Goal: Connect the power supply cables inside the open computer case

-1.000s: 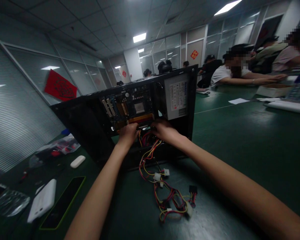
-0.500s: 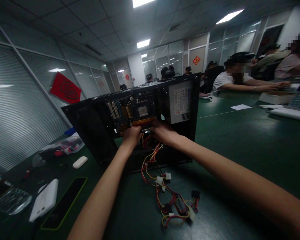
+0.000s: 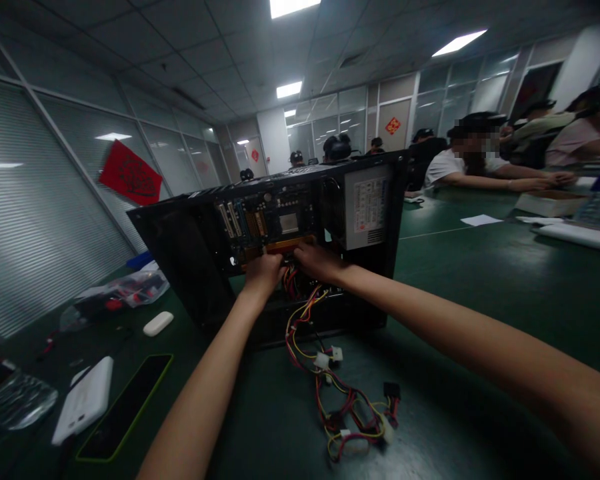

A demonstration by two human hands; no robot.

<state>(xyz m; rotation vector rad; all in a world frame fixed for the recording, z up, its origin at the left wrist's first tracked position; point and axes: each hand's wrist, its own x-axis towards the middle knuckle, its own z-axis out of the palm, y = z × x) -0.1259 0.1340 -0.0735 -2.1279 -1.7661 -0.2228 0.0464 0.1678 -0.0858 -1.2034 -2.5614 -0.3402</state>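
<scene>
An open black computer case (image 3: 180, 247) stands on the green table (image 3: 480, 293), its motherboard (image 3: 265, 223) facing me and a grey power supply (image 3: 367, 207) at its right. Both of my hands reach into it side by side. My left hand (image 3: 263, 273) is curled with its fingers closed at the orange slots along the board's lower edge. My right hand (image 3: 317, 261) is also closed there, just right of the left; what the fingers hold is hidden. A bundle of red, yellow and black cables (image 3: 330, 373) with white plugs spills from the case onto the table.
At the left lie a white phone (image 3: 85, 400), a dark green-edged phone (image 3: 125, 407), a small white oval object (image 3: 157, 323) and plastic bags (image 3: 135, 287). Several seated people lean on the table at the far right, near papers (image 3: 480, 219) and a water bottle (image 3: 597, 197).
My right hand has shifted left, closer to my left hand at the orange slots. The view has tilted slightly; the case and cables stay in place.
</scene>
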